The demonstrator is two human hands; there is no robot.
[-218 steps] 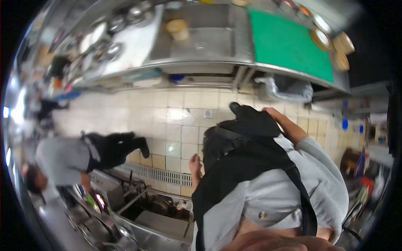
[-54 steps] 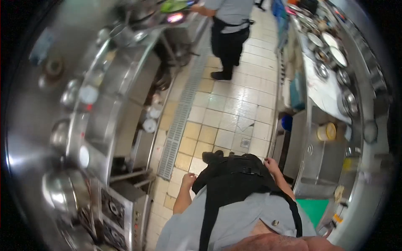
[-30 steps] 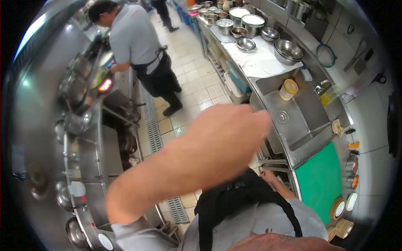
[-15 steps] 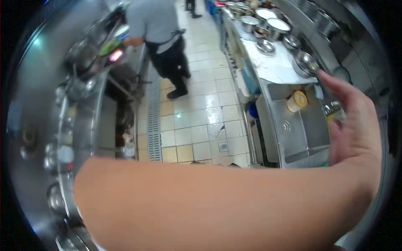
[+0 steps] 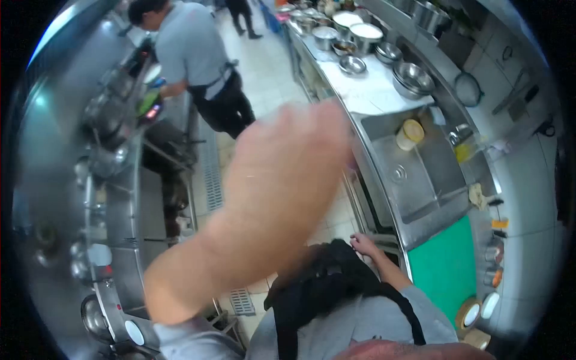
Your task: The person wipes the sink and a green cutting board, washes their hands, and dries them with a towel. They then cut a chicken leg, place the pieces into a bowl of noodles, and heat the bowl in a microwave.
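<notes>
My left hand is raised close to the camera, over the aisle. It is smeared by motion, so its fingers cannot be read and nothing held can be made out. Low beside the black apron is my right hand, small in view, with its fingers curled. Whatever they may hold is hidden. To its right lies a green cutting board on the counter. Beyond the board is a steel sink with a yellow-rimmed white container tipped inside it.
Metal bowls and pots stand on the right counter. A person works at the stove on the left, close to the aisle. Another person's legs show farther back. A floor drain grate runs along the left side.
My left hand has swung from the right side, over the sink, back to the middle. The view has tilted down, bringing my right hand, apron and the green cutting board into sight.
</notes>
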